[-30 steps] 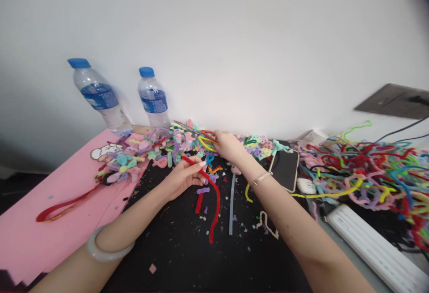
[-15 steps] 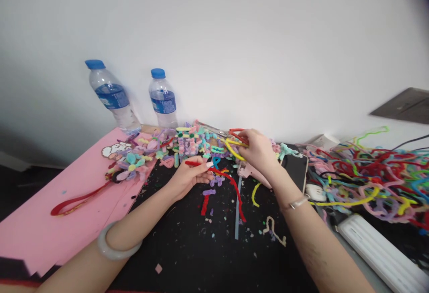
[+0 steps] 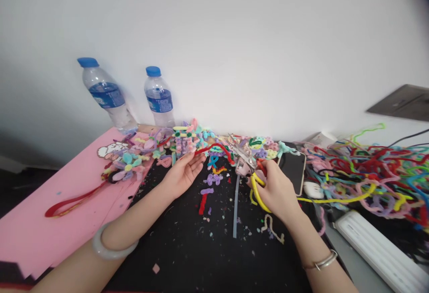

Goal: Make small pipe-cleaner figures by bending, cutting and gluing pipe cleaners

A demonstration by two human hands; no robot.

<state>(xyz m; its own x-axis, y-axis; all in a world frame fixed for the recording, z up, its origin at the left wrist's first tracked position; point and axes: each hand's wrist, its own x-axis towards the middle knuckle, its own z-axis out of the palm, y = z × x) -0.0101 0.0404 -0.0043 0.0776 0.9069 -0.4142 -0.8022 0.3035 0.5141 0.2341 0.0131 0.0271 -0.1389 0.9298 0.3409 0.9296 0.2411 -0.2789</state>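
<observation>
My left hand [image 3: 184, 173] pinches one end of a fuzzy red pipe cleaner [image 3: 214, 146] between thumb and forefinger, its other fingers loosely curled. The pipe cleaner arches to the right, and its far end lies by the scissor blades. In my right hand [image 3: 276, 190] is a pair of scissors [image 3: 241, 155] with red and yellow handles, the metal blades pointing up and left. Whether the blades touch the pipe cleaner I cannot tell. Below the blades, a pink tool [image 3: 243, 167], partly hidden, lies on the black mat [image 3: 187, 244] with a pale strip [image 3: 236, 208] running from it.
Two water bottles [image 3: 160, 100] stand against the wall. Pipe-cleaner pieces and flowers [image 3: 129, 163] lie on pink board [image 3: 77, 194] and along the back. To the right are a phone [image 3: 292, 172], tangled pipe cleaners [image 3: 365, 172] and a white power strip [image 3: 378, 248]. Scraps litter the mat.
My right hand has brought the scissors down and right, blades now spread near the pipe cleaner. The red pipe cleaner, hanging downward before, now arches up and right from my left hand.
</observation>
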